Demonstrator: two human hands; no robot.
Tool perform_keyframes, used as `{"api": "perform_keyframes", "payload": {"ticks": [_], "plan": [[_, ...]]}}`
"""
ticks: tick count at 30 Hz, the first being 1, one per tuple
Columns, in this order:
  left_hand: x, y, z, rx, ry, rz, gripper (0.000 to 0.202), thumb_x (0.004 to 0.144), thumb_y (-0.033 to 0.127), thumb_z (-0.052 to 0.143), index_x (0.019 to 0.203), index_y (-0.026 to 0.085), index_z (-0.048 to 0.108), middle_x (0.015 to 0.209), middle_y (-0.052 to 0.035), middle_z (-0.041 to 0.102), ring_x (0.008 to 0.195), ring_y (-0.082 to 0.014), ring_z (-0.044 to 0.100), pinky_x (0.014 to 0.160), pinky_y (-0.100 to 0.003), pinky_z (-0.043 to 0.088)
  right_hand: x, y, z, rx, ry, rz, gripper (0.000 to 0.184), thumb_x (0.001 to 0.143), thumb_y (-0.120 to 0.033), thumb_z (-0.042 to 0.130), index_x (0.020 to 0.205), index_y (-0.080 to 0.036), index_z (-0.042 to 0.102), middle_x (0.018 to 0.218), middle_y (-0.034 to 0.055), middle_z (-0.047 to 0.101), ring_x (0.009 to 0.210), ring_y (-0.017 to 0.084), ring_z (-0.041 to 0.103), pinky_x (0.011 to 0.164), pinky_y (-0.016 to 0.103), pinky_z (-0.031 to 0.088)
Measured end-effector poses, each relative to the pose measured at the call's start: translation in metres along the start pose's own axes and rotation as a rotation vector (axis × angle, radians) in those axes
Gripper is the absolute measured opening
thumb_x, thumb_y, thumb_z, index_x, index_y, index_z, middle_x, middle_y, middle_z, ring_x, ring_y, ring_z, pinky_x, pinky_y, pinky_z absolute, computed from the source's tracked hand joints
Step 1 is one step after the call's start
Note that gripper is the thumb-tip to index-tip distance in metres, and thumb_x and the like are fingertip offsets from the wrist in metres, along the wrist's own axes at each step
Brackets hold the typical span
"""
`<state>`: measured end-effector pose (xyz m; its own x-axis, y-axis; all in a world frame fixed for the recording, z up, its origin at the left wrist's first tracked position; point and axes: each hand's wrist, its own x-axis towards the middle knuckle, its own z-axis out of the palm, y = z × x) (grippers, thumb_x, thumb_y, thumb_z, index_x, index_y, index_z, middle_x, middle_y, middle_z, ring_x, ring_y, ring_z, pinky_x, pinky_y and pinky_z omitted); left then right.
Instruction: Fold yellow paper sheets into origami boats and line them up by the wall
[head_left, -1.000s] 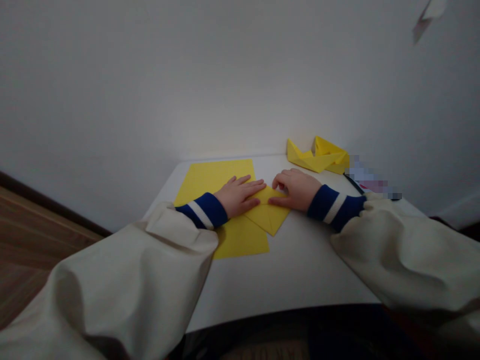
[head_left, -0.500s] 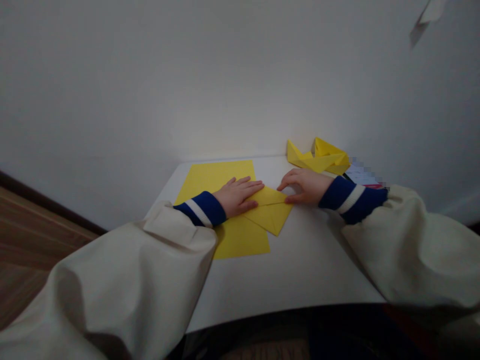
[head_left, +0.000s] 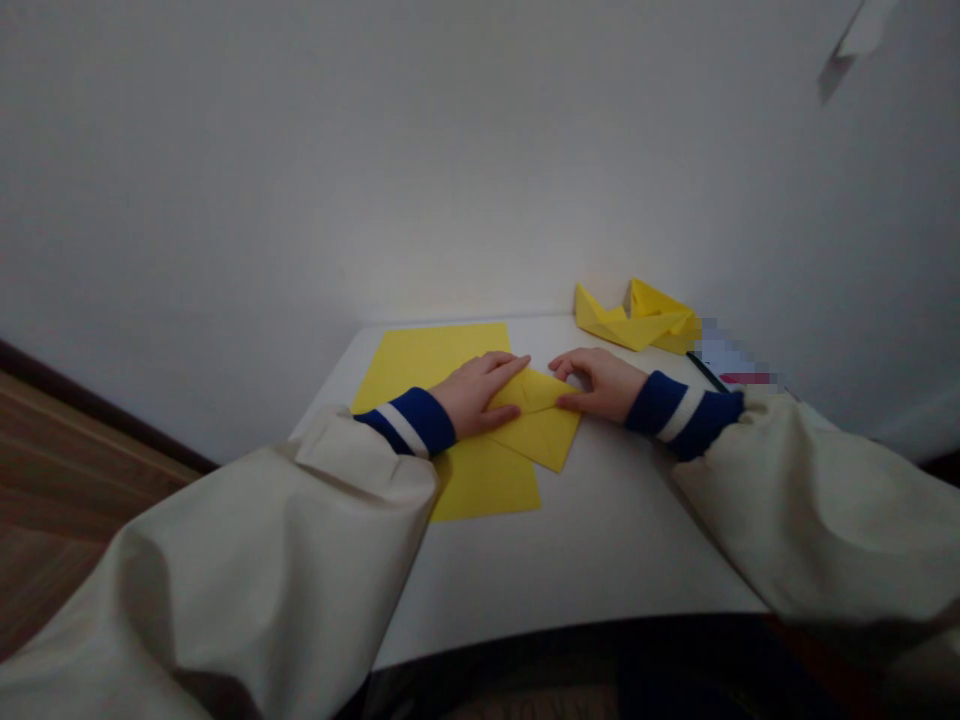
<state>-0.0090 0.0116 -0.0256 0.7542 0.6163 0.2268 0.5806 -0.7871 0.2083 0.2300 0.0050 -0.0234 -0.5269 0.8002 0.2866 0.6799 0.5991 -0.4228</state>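
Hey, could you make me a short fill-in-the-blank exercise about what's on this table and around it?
1. The bare left hand and bare right hand both touch the folded yellow paper piece, which partly overlaps a flat paper sheet coloured ____.
2. The boat-shaped folded yellow paper is nearer the ____ hand.
3. Each dark-blue fabric cuff carries a ____ stripe.
4. The brown wood-grained surface is on the person's ____ side.

Missing words: yellow; right; white; left.

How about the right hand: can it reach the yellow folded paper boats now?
Probably yes: nothing visible stands between the right hand and the yellow folded paper boats just beyond it, though it would likely have to leave the flat folded yellow sheet first.
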Motion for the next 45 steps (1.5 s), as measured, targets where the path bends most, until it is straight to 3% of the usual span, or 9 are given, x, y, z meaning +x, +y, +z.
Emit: {"api": "perform_keyframes", "payload": {"ticks": [5, 14, 18, 20, 25, 30, 35, 39, 45], "plan": [[0.001, 0.006, -0.007, -0.083, 0.113, -0.227, 0.089, 0.076, 0.043, 0.057, 0.142, 0.005, 0.013, 0.122, -0.0206, 0.054, 0.116, -0.0296, 0.047, 0.100, -0.049, 0.031, -0.001, -0.003, 0.002, 0.199, 0.019, 0.075, 0.015, 0.070, -0.025, 0.062, 0.074, -0.021, 0.049, 0.095, 0.0066, 0.067, 0.088, 0.019, 0.061, 0.081, 0.036, 0.047], [0.004, -0.001, -0.002, -0.365, 0.195, -0.317, 0.071, 0.069, 0.039, 0.066, 0.129, 0.011, 0.039, 0.112, -0.0151, 0.061, 0.102, -0.0254, 0.059, 0.090, -0.042, 0.043, 0.001, -0.002, 0.003, 0.370, 0.182, 0.132, 0.016, 0.070, -0.027, 0.061, 0.074, -0.020, 0.047, 0.096, 0.0055, 0.062, 0.081, 0.017, 0.058, 0.070, 0.032, 0.049], [0.006, 0.001, 0.002, -0.641, 0.249, -0.372, 0.064, 0.068, 0.030, 0.068, 0.124, 0.015, 0.040, 0.100, -0.0094, 0.066, 0.089, -0.0210, 0.064, 0.080, -0.037, 0.050, 0.004, -0.011, 0.002, 0.520, 0.294, 0.265, 0.045, 0.063, -0.025, 0.067, 0.103, -0.019, 0.047, 0.089, 0.0047, 0.062, 0.075, 0.017, 0.060, 0.066, 0.032, 0.050], [0.007, 0.006, 0.002, -0.809, 0.259, -0.357, 0.064, 0.069, 0.027, 0.066, 0.124, 0.016, 0.037, 0.098, -0.0087, 0.067, 0.085, -0.0200, 0.066, 0.075, -0.036, 0.052, 0.004, -0.020, 0.000, 0.596, 0.204, 0.316, 0.060, 0.062, -0.025, 0.069, 0.115, -0.017, 0.044, 0.086, 0.0039, 0.064, 0.074, 0.018, 0.062, 0.066, 0.032, 0.051], [0.008, 0.016, -0.010, -0.970, 0.241, -0.331, 0.053, 0.070, 0.025, 0.066, 0.117, 0.015, 0.044, 0.101, -0.0098, 0.066, 0.084, -0.0197, 0.066, 0.074, -0.036, 0.053, 0.004, -0.035, -0.003, 0.559, 0.036, 0.378, 0.029, 0.063, -0.035, 0.072, 0.083, -0.016, 0.064, 0.082, 0.0067, 0.068, 0.072, 0.019, 0.063, 0.064, 0.032, 0.051], [0.008, 0.020, -0.018, -0.747, 0.167, -0.350, 0.040, 0.068, 0.036, 0.069, 0.101, 0.014, 0.060, 0.102, -0.0088, 0.066, 0.091, -0.0236, 0.063, 0.080, -0.040, 0.050, 0.004, -0.036, -0.001, 0.647, -0.006, 0.399, 0.027, 0.063, -0.040, 0.073, 0.080, -0.019, 0.069, 0.080, 0.0048, 0.071, 0.073, 0.020, 0.064, 0.065, 0.032, 0.053], [0.010, 0.027, -0.018, -0.720, 0.233, -0.367, 0.056, 0.064, 0.035, 0.073, 0.111, 0.014, 0.052, 0.107, -0.0097, 0.064, 0.094, -0.0234, 0.061, 0.083, -0.040, 0.049, 0.004, -0.038, -0.001, 0.634, 0.004, 0.414, 0.023, 0.064, -0.038, 0.072, 0.077, -0.019, 0.068, 0.080, 0.0048, 0.070, 0.072, 0.021, 0.064, 0.066, 0.033, 0.053], [0.011, 0.028, -0.015, -0.761, 0.230, -0.341, 0.048, 0.066, 0.027, 0.070, 0.107, 0.014, 0.049, 0.105, -0.0090, 0.063, 0.094, -0.0228, 0.062, 0.082, -0.039, 0.049, 0.005, -0.036, -0.001, 0.695, -0.012, 0.401, 0.017, 0.065, -0.029, 0.069, 0.078, -0.019, 0.065, 0.080, 0.0037, 0.070, 0.073, 0.019, 0.063, 0.066, 0.031, 0.053], [0.008, 0.021, -0.010, -1.019, 0.272, -0.404, 0.039, 0.067, 0.019, 0.066, 0.098, 0.017, 0.044, 0.089, -0.0042, 0.067, 0.076, -0.0185, 0.066, 0.070, -0.034, 0.052, 0.006, -0.027, -0.004, 0.638, -0.033, 0.452, 0.015, 0.070, -0.032, 0.063, 0.074, -0.018, 0.058, 0.054, -0.0032, 0.053, 0.041, 0.008, 0.044, 0.037, 0.020, 0.036]]}}
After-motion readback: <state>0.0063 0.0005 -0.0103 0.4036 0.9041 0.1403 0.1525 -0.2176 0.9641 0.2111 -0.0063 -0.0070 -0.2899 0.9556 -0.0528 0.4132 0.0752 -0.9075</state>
